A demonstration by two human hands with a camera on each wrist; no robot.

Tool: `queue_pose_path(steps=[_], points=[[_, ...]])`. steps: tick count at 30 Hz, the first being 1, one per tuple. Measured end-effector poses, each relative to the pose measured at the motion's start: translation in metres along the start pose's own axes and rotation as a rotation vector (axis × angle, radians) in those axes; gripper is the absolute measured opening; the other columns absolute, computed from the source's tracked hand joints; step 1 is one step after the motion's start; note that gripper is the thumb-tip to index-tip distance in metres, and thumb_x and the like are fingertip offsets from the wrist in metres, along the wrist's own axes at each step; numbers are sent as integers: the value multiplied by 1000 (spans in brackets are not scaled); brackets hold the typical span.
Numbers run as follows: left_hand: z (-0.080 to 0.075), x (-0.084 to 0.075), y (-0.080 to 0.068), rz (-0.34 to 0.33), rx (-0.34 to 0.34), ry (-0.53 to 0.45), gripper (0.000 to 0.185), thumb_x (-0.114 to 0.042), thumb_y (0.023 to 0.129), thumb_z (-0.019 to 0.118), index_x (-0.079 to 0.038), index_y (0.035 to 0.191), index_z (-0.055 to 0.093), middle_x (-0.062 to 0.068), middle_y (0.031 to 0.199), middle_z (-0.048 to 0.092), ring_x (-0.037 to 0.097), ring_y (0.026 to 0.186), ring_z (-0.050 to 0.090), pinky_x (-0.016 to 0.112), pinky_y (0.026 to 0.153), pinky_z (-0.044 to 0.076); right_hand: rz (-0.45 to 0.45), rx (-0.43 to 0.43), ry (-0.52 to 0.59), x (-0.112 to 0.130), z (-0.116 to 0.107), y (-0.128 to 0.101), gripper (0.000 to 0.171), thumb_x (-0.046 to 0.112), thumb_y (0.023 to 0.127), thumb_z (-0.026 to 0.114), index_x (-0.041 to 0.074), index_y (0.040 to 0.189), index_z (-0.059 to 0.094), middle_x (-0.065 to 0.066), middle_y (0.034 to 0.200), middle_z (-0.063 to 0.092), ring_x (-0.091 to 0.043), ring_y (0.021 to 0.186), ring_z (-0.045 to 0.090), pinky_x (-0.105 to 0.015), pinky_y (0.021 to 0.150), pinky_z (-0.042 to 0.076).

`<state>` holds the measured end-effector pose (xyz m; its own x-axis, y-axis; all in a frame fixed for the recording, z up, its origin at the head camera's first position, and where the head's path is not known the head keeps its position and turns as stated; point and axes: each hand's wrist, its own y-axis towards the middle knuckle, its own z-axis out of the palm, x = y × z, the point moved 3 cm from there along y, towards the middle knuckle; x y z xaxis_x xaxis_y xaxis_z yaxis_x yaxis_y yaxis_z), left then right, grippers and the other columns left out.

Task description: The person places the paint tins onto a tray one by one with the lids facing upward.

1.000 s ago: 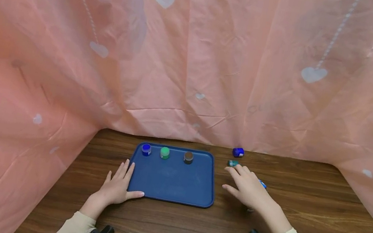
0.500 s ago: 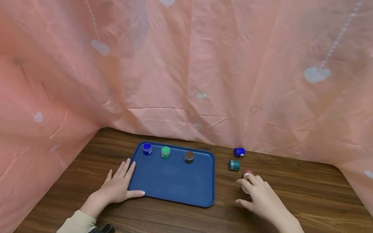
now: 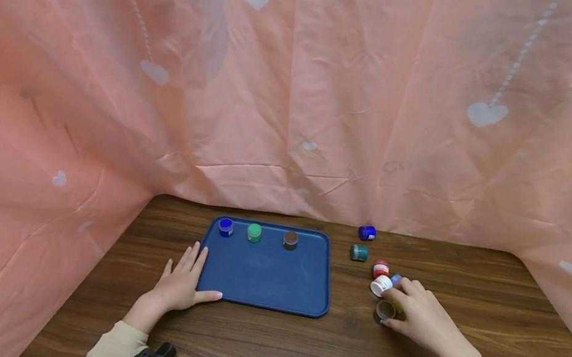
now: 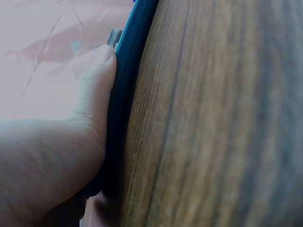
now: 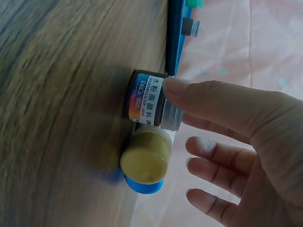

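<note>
Right hand (image 3: 423,318) has shifted, pinching the dark jar (image 5: 147,98); left hand (image 3: 176,287) lies spread against tray (image 3: 264,281); lift should be vertical.

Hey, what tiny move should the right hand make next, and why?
I'd probably have the right hand gently squeeze the dark paint jar between thumb and index finger. The thumb touches its lid, and the jar is upright. A yellow paint jar is close beside it, so going gently might avoid a bump.
</note>
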<state>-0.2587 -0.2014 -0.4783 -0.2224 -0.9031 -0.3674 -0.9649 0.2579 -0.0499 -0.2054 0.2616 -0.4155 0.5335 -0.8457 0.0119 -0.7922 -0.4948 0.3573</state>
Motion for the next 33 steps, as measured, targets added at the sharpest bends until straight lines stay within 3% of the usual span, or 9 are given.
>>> queue_pose_path(steps=[12,33], points=[[9,4,2,1,-27,4,116,-70,78,64,-3,157,12,22,164,4,40,151,5,74,111,7,-11,-17,-6,-3,6,-5,35,28,62,89,20,90,71,7,87,51,-12,78,46,-27,62,35],[2,1,0,9,-23,-15,121,-79,75,58,-2,156,13,25,163,6,42,151,6,75,110,6,-48,-35,3,11,4,9,33,31,64,88,19,89,70,7,88,51,-11,79,46,-25,62,34]])
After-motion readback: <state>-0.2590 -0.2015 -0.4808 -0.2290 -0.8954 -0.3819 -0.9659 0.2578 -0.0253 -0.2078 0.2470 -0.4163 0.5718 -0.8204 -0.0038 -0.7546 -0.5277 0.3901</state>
